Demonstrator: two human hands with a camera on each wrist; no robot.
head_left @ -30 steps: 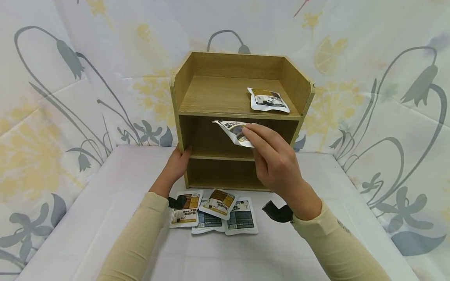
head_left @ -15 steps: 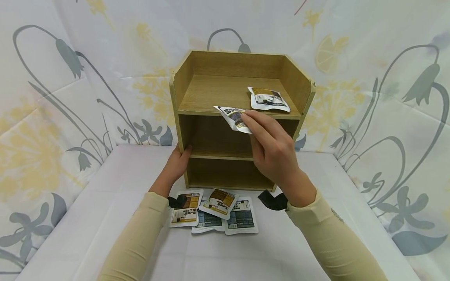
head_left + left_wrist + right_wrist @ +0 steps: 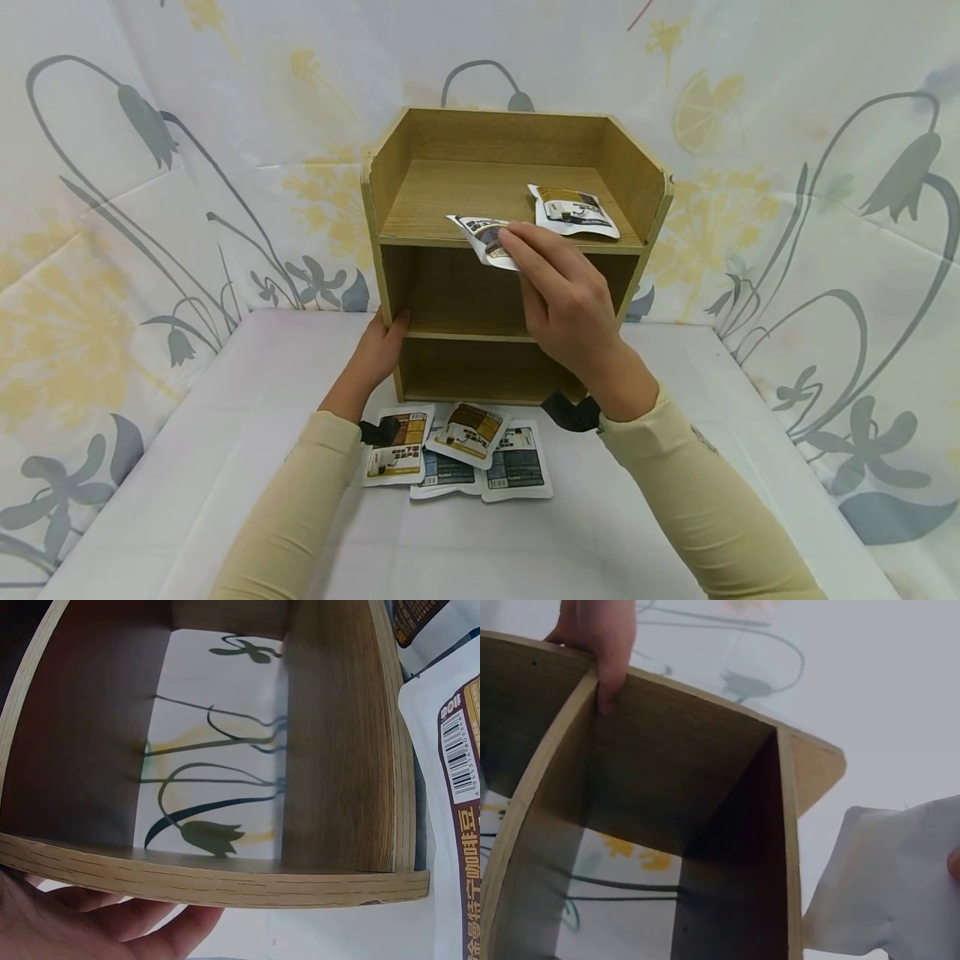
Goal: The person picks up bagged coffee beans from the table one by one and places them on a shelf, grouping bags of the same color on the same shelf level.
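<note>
1. A flower-printed cloth (image 3: 225,179) hangs behind and at both sides of the white counter (image 3: 457,554).
2. The wooden shelf unit (image 3: 450,187) stands upright on the counter, compartments facing me.
3. My right hand (image 3: 568,298) is raised before the upper part of the unit, its fingers clamped on the right end of one pouch (image 3: 480,240).
4. My left hand (image 3: 377,348) grips the unit's left side panel, thumb inside the middle compartment, fingers outside.
5. Four pouches (image 3: 468,435) lie overlapping on the counter before the unit, near my left wrist and well below my right fingers.
6. Another pouch (image 3: 576,212) lies on the top shelf, toward its right front, just beyond my right fingers.
7. The pouch I hold juts leftward from my fingertips, tilted; I cannot tell whether it touches the wood.
</note>
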